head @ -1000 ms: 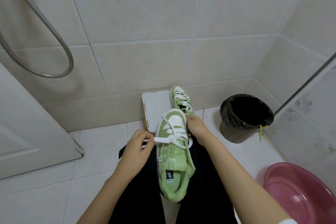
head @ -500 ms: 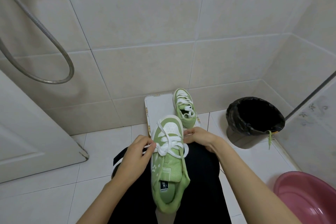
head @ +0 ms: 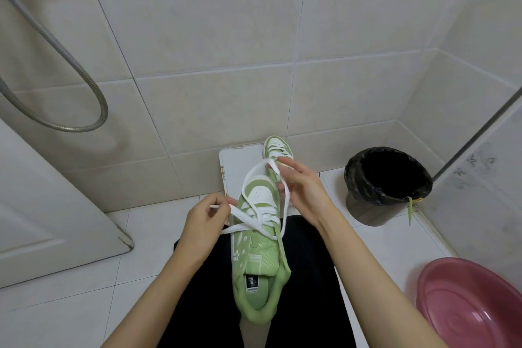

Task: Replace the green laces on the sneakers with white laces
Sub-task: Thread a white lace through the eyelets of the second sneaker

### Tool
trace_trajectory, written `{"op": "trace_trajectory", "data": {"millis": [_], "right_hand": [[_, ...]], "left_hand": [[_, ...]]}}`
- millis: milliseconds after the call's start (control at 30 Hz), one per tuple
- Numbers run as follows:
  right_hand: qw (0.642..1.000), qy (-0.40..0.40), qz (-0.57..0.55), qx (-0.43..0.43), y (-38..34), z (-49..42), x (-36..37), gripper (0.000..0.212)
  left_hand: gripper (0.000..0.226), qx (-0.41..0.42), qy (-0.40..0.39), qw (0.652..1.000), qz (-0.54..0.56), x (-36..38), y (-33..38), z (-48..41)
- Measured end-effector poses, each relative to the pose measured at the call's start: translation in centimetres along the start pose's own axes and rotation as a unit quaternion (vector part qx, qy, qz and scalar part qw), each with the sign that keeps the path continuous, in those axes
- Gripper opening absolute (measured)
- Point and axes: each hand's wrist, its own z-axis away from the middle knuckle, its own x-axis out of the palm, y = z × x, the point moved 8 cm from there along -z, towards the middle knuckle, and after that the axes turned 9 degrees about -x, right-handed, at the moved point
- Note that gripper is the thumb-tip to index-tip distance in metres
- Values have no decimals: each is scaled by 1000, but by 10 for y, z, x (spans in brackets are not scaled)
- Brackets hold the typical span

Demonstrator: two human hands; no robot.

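Probably limp and light, a flat white cloth lace [head: 255, 220] threads a pale-green mesh sneaker [head: 264, 256]; left hand [head: 202, 224] and right hand [head: 306, 192] each pinch a strand, best near its tip.

- The right hand [head: 302, 192] left its place against the toe of the sneaker [head: 260, 251] on the lap and rose above it, coming to sit in front of the second sneaker [head: 275, 147] on the floor.
- It drew the white lace [head: 255, 216] up with it. What had been a flat bar, then a loose bunch over the eyelets, became a long open loop arching over the toe to the fingertips.
- The left hand [head: 202, 224] moved out to the left with a lace end pinched – the strand pulled straight from the shoe.
- A second strand came to stretch leftward beneath that hand.
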Motion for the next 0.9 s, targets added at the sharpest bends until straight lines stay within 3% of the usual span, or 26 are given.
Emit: {"op": "trace_trajectory", "data": {"millis": [133, 200, 300, 367, 400, 467, 533, 633, 733, 833, 900], "right_hand": [[997, -30, -7, -73, -22, -4, 24, 17], [995, -40, 23, -85, -25, 5, 24, 15], [973, -6, 216, -81, -12, 30, 2, 30], [934, 30, 345, -89, -6, 47, -14, 15], [913, 44, 395, -92, -3, 55, -18, 8], [879, 40, 461, -120, -1, 68, -17, 23], [850, 12, 501, -160, -2, 77, -5, 24], [830, -14, 540, -139, 8, 85, 1, 17], [803, -18, 586, -103, 18, 88, -4, 22], [795, 7, 590, -143, 12, 92, -7, 20], [795, 24, 582, -171, 7, 96, -11, 20]], "left_hand": [[33, -16, -19, 999, 32, 1, 3, 5], [33, -37, -34, 991, 120, 1, 0, 5], [31, -96, -94, 945, 298, 14, -9, 6], [32, -110, -95, 941, 305, 21, -16, 10], [31, -104, -89, 957, 257, 23, -20, 11], [25, -59, -78, 991, 96, 25, -21, 18], [21, -5, -91, 995, -34, 33, -18, 25], [25, 75, -97, 972, -201, 48, -9, 28], [20, 131, -87, 920, -360, 63, -6, 28], [7, 146, -57, 898, -410, 65, -3, 30], [7, 145, -40, 913, -378, 54, 1, 31]]}}
